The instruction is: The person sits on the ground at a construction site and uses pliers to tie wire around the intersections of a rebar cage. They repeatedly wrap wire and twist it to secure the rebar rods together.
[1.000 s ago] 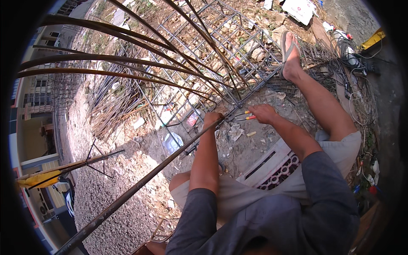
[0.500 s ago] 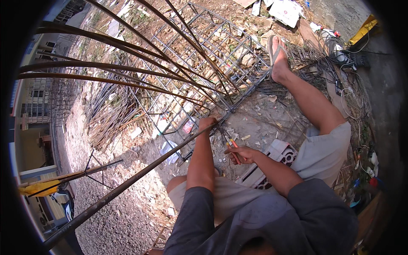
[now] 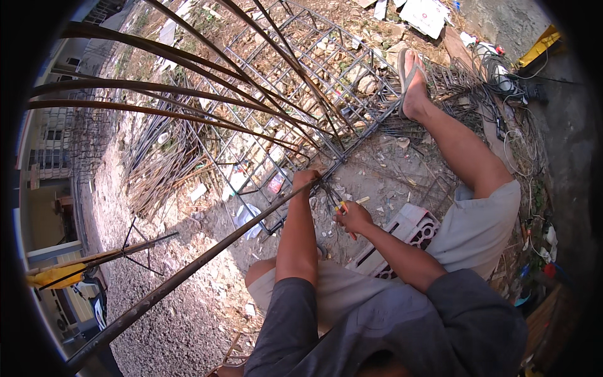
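Note:
My left hand (image 3: 306, 179) is closed around the end part of a long steel rebar (image 3: 207, 258), which slants down to the lower left past my forearm. The hand is beside a corner of a rebar cage (image 3: 343, 156). My right hand (image 3: 355, 218) grips pincers (image 3: 341, 206) with orange handles, just right of and below the left hand. The dark jaws point up toward the bar end near the cage's edge. Whether the jaws hold a wire is too small to tell.
Long rebars (image 3: 188, 94) fan out over the cage to the upper left. A pale plastic crate (image 3: 402, 235) is by my right leg. Loose rods (image 3: 169, 166) are piled on the left. Tangled cables (image 3: 502, 75) and a yellow object (image 3: 541, 44) lie at the upper right.
My right hand has turned and moved slightly up on the pincers, with its fingers now covering more of the handles. My left hand stays on the rebar, nearly in place.

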Demonstrator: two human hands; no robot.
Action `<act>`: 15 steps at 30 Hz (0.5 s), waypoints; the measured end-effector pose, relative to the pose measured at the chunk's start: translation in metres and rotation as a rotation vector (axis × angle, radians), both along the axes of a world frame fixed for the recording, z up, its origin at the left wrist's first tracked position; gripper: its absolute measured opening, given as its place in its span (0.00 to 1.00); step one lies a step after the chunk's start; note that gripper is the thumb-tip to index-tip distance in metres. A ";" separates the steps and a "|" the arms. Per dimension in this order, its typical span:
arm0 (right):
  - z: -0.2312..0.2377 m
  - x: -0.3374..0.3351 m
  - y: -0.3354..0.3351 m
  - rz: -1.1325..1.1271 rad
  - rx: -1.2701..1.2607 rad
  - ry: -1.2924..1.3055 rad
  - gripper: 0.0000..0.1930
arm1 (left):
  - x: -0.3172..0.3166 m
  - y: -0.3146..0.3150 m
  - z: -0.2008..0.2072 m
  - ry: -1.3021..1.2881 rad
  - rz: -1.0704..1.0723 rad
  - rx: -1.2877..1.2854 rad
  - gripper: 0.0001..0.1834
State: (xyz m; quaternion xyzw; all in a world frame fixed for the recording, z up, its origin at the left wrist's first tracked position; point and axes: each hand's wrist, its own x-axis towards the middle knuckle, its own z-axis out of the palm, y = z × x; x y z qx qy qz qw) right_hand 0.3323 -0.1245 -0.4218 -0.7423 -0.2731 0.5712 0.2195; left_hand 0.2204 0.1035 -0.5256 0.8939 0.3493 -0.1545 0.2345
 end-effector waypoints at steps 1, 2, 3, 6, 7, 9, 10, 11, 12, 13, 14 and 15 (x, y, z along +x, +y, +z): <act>-0.005 -0.001 -0.004 -0.014 0.026 -0.044 0.18 | 0.007 -0.002 0.003 0.019 -0.015 -0.010 0.12; -0.011 -0.003 -0.007 -0.028 0.052 -0.089 0.17 | 0.012 -0.004 0.005 0.038 -0.030 -0.019 0.12; -0.010 -0.003 -0.005 -0.030 0.086 -0.132 0.17 | 0.013 -0.003 0.007 0.058 -0.034 -0.021 0.12; 0.022 0.001 0.006 0.031 -0.057 -0.007 0.15 | 0.001 -0.001 0.005 0.013 -0.009 -0.041 0.13; 0.017 0.006 0.007 0.000 -0.029 0.137 0.15 | 0.004 -0.001 0.006 0.045 -0.016 -0.017 0.13; -0.005 0.019 0.001 -0.067 0.021 0.422 0.14 | 0.012 -0.005 0.009 0.109 -0.035 0.023 0.13; -0.014 0.022 0.000 -0.169 -0.010 0.605 0.15 | 0.015 -0.004 0.009 0.095 -0.035 0.021 0.13; -0.022 0.023 -0.003 -0.272 -0.042 0.787 0.16 | 0.016 -0.004 0.010 0.082 -0.036 0.019 0.13; -0.027 0.020 -0.005 -0.365 -0.077 0.980 0.17 | 0.010 -0.003 0.008 0.079 -0.028 0.019 0.13; -0.033 0.018 -0.007 -0.405 -0.086 1.163 0.18 | 0.006 -0.001 0.007 0.051 -0.028 0.014 0.13; -0.038 0.018 -0.009 -0.444 -0.095 1.347 0.18 | 0.002 0.002 0.005 0.023 -0.029 0.009 0.13; -0.039 0.016 -0.011 -0.501 -0.106 1.531 0.18 | 0.004 0.000 0.007 -0.003 -0.044 -0.007 0.13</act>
